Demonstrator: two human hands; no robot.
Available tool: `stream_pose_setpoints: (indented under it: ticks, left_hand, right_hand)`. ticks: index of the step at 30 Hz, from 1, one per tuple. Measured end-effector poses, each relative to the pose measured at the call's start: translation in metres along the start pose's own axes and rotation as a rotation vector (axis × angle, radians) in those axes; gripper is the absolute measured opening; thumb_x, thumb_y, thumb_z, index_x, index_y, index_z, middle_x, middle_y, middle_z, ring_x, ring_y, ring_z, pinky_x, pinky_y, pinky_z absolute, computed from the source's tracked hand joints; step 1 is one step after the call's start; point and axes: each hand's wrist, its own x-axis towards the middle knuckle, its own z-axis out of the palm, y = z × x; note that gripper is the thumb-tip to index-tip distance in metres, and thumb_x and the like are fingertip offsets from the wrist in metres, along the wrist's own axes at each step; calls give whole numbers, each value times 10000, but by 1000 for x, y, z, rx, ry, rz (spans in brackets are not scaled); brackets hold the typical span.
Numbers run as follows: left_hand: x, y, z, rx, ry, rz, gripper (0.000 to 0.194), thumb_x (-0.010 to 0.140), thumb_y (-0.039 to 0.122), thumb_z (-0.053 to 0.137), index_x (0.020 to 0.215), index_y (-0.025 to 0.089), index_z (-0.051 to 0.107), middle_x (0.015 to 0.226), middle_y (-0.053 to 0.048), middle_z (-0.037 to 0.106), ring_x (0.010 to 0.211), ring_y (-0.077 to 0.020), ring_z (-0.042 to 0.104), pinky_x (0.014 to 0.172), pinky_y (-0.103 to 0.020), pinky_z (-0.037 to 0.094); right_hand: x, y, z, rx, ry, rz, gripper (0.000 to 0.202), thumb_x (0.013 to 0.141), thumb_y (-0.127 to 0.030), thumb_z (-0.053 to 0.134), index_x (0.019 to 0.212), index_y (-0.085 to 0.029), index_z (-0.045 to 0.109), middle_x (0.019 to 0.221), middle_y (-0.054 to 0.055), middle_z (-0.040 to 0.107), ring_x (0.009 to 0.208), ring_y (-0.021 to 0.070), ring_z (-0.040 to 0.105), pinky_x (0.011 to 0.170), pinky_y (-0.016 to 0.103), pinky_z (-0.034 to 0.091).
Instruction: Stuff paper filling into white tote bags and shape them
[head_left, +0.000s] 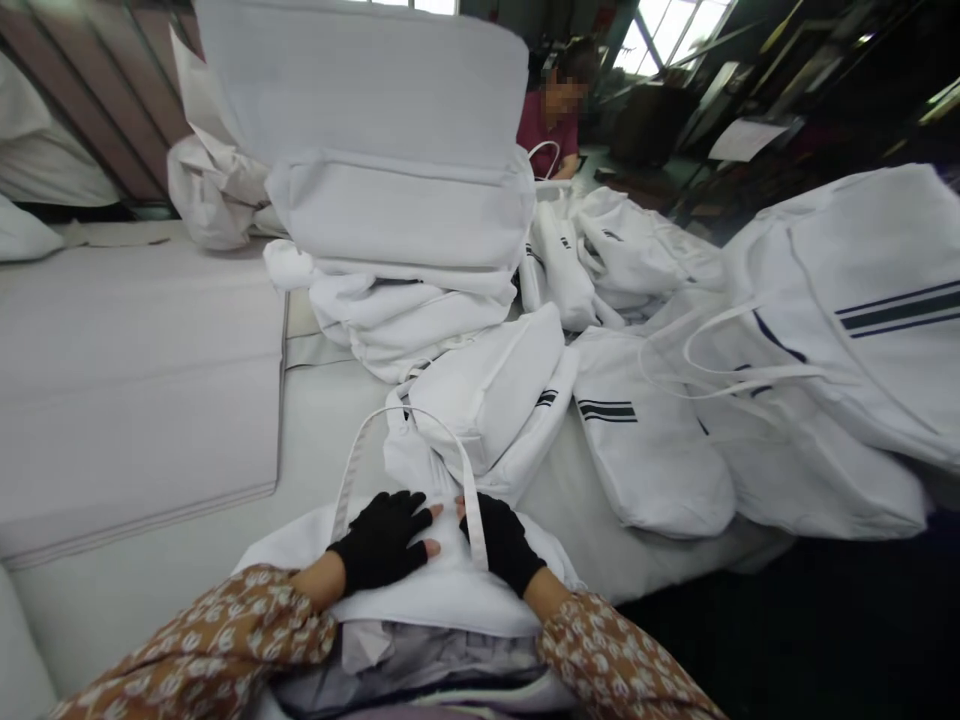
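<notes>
A white fabric bag (457,600) lies right in front of me, its thin white handle (354,470) standing up in a loop. My left hand (386,540), in a black fingerless glove, rests on the bag with fingers stretched out and thumb apart. On the other side of the loop, my right hand (504,545) lies on the bag in a matching glove. The handle crosses in front of part of that hand; its visible fingertips point inward, and the rest are partly hidden. Just beyond my hands is another white bag (487,390) with dark stripes.
White bags (397,220) are stacked high behind. Striped bags lie at the right, including a long one (652,450) and a large one (885,330). Flat pale sheets (142,380) cover the table's left side. A person in a dark red shirt (551,125) is at the back.
</notes>
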Motion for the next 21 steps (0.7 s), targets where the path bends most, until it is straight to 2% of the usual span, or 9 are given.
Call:
stream_pose_setpoints:
  ticks: [2,5,6,8,10,12,14,17,21]
  left_hand:
    - [-11,7,-15,-39,-77,107,567,951,558,252,1464,322,293,1497,-128,315,1360,-353,327,1071,-634,268]
    - [-33,18,-27,-68,-161,212,680,922,618,267,1502,276,171,1526,-168,216,1393,-369,238,1076,-654,226]
    - [-39,20,-27,-55,-166,231,772,885,671,304,1510,253,128,1529,-191,183,1398,-387,207,1073,-665,210]
    - [-47,23,-20,-9,-149,235,949,796,747,410,1515,238,57,1533,-222,128,1394,-429,169,1063,-687,185]
    - [-50,23,-9,42,-104,203,1003,766,714,505,1512,263,8,1541,-215,99,1391,-443,167,1061,-693,176]
    - [-51,23,3,81,-50,174,942,807,610,531,1506,298,-19,1553,-184,93,1396,-418,185,1076,-670,182]
    - [-52,22,12,111,-4,172,891,837,540,523,1504,314,-23,1559,-161,97,1398,-396,198,1087,-647,189]
    - [-52,21,17,145,30,178,894,826,482,556,1507,313,3,1560,-150,112,1394,-391,210,1091,-628,200]
    - [-53,24,18,182,53,176,901,810,400,589,1509,304,29,1558,-146,132,1382,-383,241,1089,-604,231]
  right_hand:
    - [-1,-5,-25,43,87,66,334,902,-341,431,978,-153,697,907,75,722,834,221,683,750,334,571]
    - [-28,-32,-70,113,279,196,349,928,-407,429,944,-159,674,822,65,709,785,200,670,709,304,552]
    - [-41,-44,-81,127,284,174,330,924,-416,448,895,-179,675,782,50,699,739,188,660,666,289,542]
    - [-70,-67,-94,82,161,-26,255,910,-403,494,917,-220,672,828,30,696,767,176,652,680,280,531]
    - [-97,-83,-92,-6,-47,-268,236,900,-431,511,927,-246,655,823,16,675,757,171,631,649,282,511]
    - [-117,-87,-79,-109,-172,-398,272,892,-481,507,876,-238,628,769,11,635,700,170,594,571,290,462]
    - [-128,-83,-62,-232,-131,-469,326,899,-499,481,779,-216,589,710,15,598,638,173,551,517,305,402]
    - [-131,-72,-43,-386,44,-585,366,928,-456,443,677,-201,521,651,17,558,601,179,499,531,325,359]
    - [-118,-68,-34,-320,178,-661,186,932,-285,488,793,-183,560,1017,26,651,977,204,554,892,422,401]
